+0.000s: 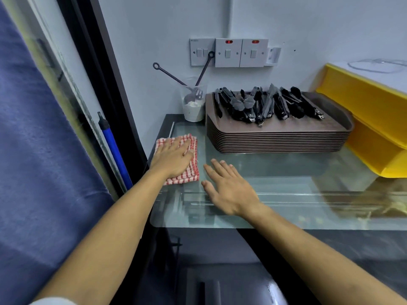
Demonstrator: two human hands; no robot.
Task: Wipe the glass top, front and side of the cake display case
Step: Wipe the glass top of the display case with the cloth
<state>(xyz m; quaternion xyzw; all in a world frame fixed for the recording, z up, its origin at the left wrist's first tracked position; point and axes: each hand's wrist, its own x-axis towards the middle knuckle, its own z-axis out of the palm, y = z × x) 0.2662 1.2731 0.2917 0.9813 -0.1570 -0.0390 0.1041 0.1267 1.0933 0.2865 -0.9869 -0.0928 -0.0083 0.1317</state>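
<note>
While the left hand [174, 157] presses flat on a folded red-and-white checked cloth [187, 170] at the far left corner of the glass top [286, 172], its grip is wide, fingers straight and holding nothing. The right hand [229, 188] lies just beside the cloth, fingers spread over the bare glass, grip likewise wide. Behind them a stack of brown trays [279, 139] carries black tongs [264, 104], with a cup [193, 111] of utensils to its left.

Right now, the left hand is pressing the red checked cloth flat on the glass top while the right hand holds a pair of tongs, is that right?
Not quite: the head view shows the right hand open and empty over the glass top.
</note>
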